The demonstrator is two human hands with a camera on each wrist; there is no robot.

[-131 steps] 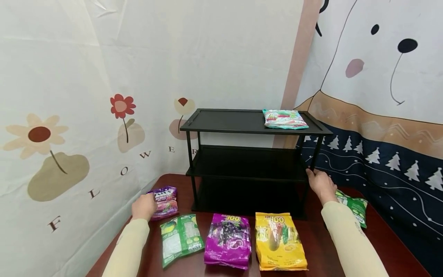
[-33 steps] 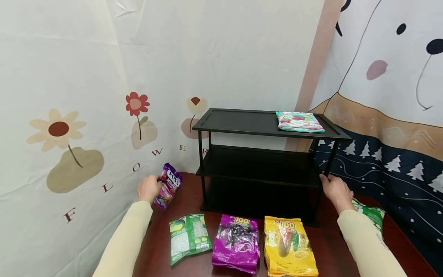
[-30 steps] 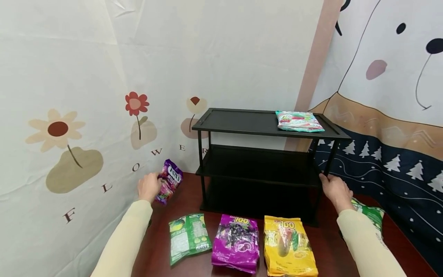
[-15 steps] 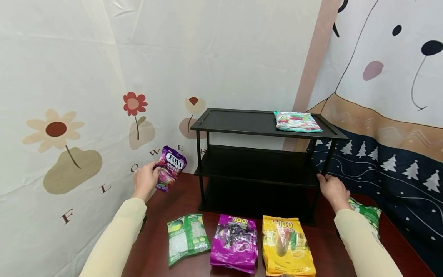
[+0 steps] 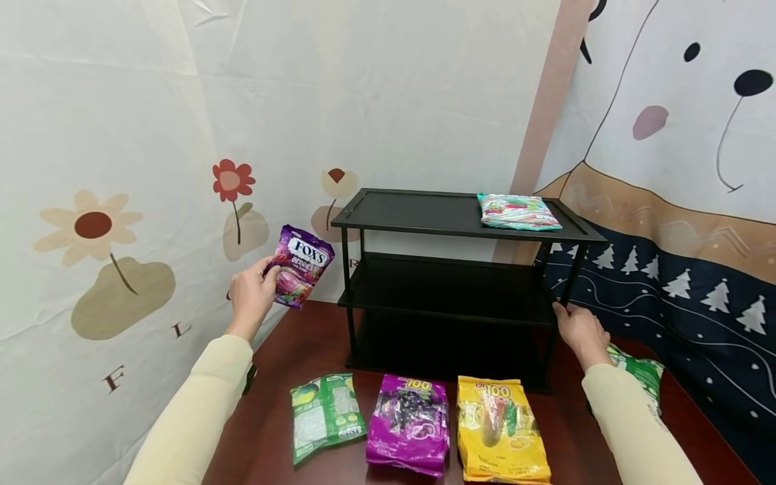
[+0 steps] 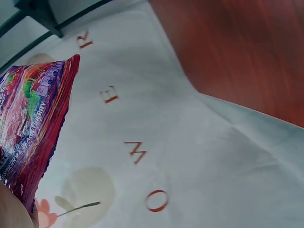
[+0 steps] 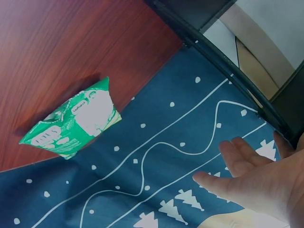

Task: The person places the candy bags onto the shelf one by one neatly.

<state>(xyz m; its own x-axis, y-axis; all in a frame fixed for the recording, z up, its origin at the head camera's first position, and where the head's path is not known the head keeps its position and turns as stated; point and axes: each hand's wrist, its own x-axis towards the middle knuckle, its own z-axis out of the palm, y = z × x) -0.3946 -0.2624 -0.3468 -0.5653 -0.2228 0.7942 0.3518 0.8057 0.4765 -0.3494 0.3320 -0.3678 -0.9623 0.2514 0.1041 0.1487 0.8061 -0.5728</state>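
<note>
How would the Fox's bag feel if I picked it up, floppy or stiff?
The Fox's bag is probably light, as the left hand alone holds it up by one side. It may be only slightly floppy, since it hardly sags there. Its shiny wrapper could be a bit slippery.

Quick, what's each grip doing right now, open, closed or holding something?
Left grip: closed, holding the purple FOX'S bag off the table.
Right grip: closed on the black shelf at its right front post.
</note>
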